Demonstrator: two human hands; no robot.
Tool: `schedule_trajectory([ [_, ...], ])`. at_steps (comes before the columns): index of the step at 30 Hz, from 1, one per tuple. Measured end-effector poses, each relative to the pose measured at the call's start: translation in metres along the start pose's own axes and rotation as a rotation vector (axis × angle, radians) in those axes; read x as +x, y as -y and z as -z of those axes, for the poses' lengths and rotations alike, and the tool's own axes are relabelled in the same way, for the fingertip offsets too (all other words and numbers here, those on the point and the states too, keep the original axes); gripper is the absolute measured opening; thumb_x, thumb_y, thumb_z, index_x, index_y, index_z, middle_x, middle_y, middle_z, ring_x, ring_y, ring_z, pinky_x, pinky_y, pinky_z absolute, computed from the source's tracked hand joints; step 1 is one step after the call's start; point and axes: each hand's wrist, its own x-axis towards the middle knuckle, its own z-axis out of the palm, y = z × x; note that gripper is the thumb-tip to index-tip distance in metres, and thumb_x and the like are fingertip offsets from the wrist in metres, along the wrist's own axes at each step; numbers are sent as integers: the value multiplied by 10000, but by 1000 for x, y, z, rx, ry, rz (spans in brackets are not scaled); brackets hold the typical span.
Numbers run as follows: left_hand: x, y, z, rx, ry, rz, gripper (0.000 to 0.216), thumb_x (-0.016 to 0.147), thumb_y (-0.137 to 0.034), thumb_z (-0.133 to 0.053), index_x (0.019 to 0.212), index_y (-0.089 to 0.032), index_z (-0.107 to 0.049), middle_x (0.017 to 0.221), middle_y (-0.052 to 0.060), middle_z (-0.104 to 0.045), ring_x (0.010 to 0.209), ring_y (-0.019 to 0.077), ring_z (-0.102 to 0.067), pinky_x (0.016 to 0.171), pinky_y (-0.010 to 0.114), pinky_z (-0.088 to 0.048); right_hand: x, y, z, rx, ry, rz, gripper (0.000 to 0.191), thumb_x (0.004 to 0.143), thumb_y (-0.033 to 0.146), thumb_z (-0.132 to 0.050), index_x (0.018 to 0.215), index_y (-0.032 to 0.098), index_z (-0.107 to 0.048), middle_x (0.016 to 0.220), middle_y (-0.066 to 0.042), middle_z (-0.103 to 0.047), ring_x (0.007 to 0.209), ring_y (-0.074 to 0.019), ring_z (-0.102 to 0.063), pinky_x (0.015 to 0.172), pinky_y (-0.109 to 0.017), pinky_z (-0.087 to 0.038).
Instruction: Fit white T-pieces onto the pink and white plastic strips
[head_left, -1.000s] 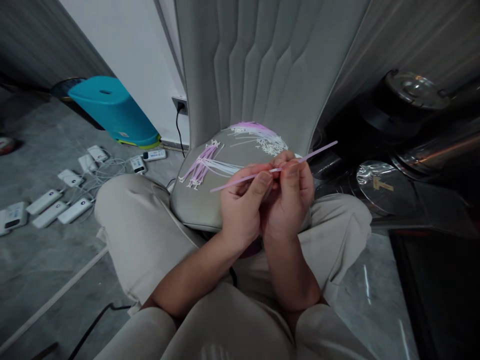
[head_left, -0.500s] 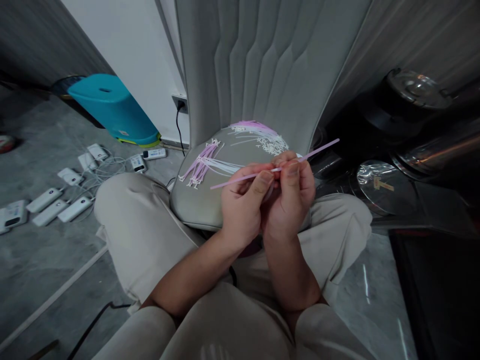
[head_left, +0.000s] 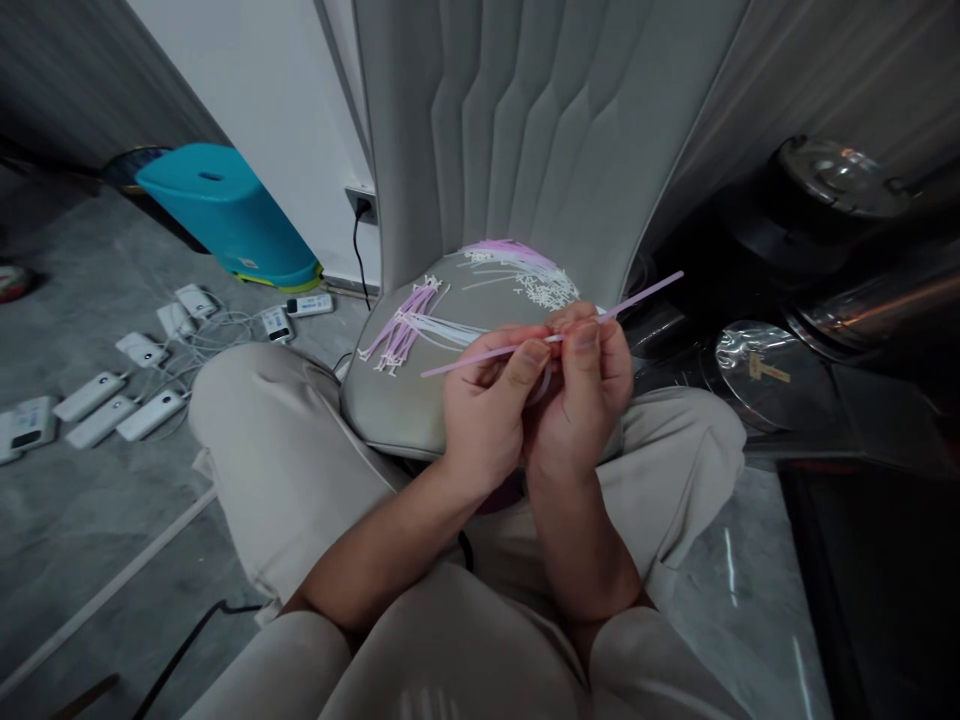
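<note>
Both my left hand (head_left: 487, 410) and my right hand (head_left: 585, 395) are raised together above my lap, pinching a long, thin pink plastic strip (head_left: 637, 300) between thumbs and fingers. Its middle is hidden by my fingers, and a small pale piece may lie there, too hidden to tell. Just beyond my hands, a grey padded chair seat (head_left: 420, 400) carries a bundle of pink and white strips (head_left: 401, 330) at the left. A second spread of strips with small white pieces (head_left: 529, 272) lies at its back.
My beige-trousered knees (head_left: 285, 450) flank the seat. On the grey floor at left lie several white power banks (head_left: 150, 415) with tangled cables. A teal plastic stool (head_left: 229, 215) stands by a wall socket (head_left: 361, 204). Metal pots (head_left: 840, 180) and a clear lid (head_left: 765, 375) sit at right.
The right end of the pink strip has tilted slightly higher. My hands have barely moved, and the whole view has shifted only a little.
</note>
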Motion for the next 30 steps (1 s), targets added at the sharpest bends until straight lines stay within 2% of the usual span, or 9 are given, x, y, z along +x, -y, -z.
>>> schedule_trajectory([
  [5, 0, 0, 1, -3, 19, -3, 262, 717, -451, -868, 820, -228, -778, 804, -30, -773, 703, 64, -711, 682, 150, -572, 2, -2, -1, 102, 4, 57, 284, 879, 399, -686, 721, 223, -530, 722, 47, -532, 624, -76, -513, 565, -221, -467],
  [12, -1, 1, 1, -22, 35, -3, 212, 735, -421, -861, 827, -247, -783, 817, -40, -771, 709, 48, -704, 684, 138, -560, 3, -3, -2, 215, 46, 73, 235, 883, 311, -702, 698, 212, -596, 706, 54, -566, 620, -65, -499, 547, -199, -438],
  [23, -1, -2, -1, -33, 27, 3, 205, 729, -415, -865, 811, -246, -782, 791, -45, -768, 653, 41, -686, 670, 144, -562, 3, -3, 0, 149, 31, 77, 261, 874, 356, -691, 694, 222, -558, 729, 45, -555, 636, -78, -508, 568, -220, -455],
  [30, -1, -2, -1, 14, -1, -16, 256, 707, -450, -874, 804, -234, -776, 796, -26, -766, 693, 66, -702, 674, 159, -568, 2, -4, 0, 98, 25, 94, 278, 867, 391, -684, 708, 228, -524, 741, 45, -559, 642, -86, -514, 575, -233, -463],
])
